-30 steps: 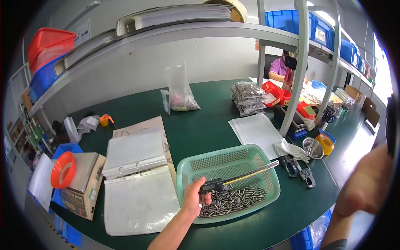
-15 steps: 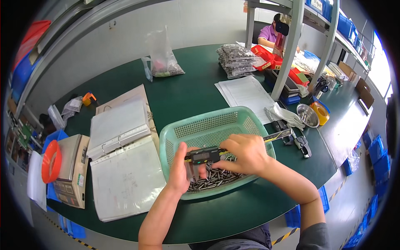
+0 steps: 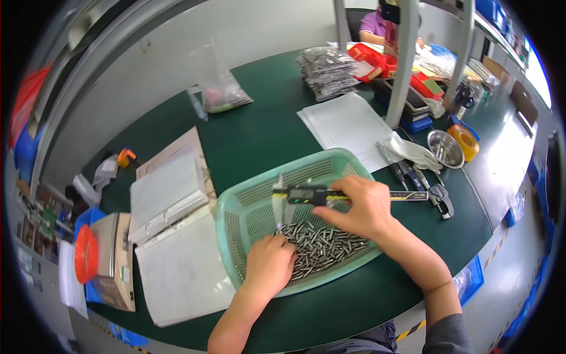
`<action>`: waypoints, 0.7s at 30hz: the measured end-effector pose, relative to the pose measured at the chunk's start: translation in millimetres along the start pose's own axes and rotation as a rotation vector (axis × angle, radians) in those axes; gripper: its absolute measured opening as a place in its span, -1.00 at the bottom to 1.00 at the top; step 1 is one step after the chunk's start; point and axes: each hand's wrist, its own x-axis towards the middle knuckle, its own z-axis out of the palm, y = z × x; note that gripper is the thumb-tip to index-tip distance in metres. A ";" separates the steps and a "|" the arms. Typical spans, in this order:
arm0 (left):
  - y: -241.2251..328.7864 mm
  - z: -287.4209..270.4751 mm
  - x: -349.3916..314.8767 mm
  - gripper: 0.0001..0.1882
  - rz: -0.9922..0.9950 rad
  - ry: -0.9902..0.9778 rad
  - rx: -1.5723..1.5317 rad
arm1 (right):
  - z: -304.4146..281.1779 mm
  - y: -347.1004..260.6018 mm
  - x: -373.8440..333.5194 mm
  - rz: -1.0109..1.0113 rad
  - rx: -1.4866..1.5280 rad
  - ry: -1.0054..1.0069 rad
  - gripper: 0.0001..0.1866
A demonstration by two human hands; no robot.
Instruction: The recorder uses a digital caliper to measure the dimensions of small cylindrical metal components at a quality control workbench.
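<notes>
My right hand (image 3: 368, 206) is closed around a digital caliper (image 3: 303, 194) and holds it level above a green perforated plastic basket (image 3: 234, 203). The caliper's jaws point down at the left, slightly apart, and its bar sticks out to the right past my hand. Small metal pins (image 3: 327, 251) lie in a loose heap on the basket's floor. My left hand (image 3: 268, 259) reaches over the near-left rim, fingers curled together beside the pins, just below the jaw tips. Whatever sits between those fingertips is too small or hidden to make out.
An open ring binder (image 3: 180, 262) and a weighing scale (image 3: 112, 259) stand left of the basket. Beyond lie paper sheets (image 3: 345, 127) and stacked bags of parts (image 3: 327, 71). Hand tools (image 3: 433, 197) and a metal bowl (image 3: 445, 148) are at right. Another person (image 3: 372, 26) sits behind the shelf post.
My left hand has left the caliper's jaw end and dropped into the basket by the pins. The caliper, still in my right hand, has risen away from the heap.
</notes>
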 end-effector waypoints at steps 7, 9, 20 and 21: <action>1.7 -8.8 1.7 -0.95 -0.303 0.203 -0.676 | -5.5 6.1 -3.1 -0.084 0.123 0.077 -0.55; -9.0 -5.0 -3.1 -0.93 -0.364 0.243 -0.946 | -10.0 2.3 -3.8 -0.093 0.137 0.056 -0.55; -17.4 -9.8 -11.9 -0.88 -0.341 0.367 -1.445 | -10.0 0.7 -4.7 -0.185 0.111 -0.061 -0.64; -17.2 -9.8 -11.7 -0.88 -0.346 0.372 -1.450 | -9.0 1.9 -5.4 -0.189 0.110 -0.068 -0.64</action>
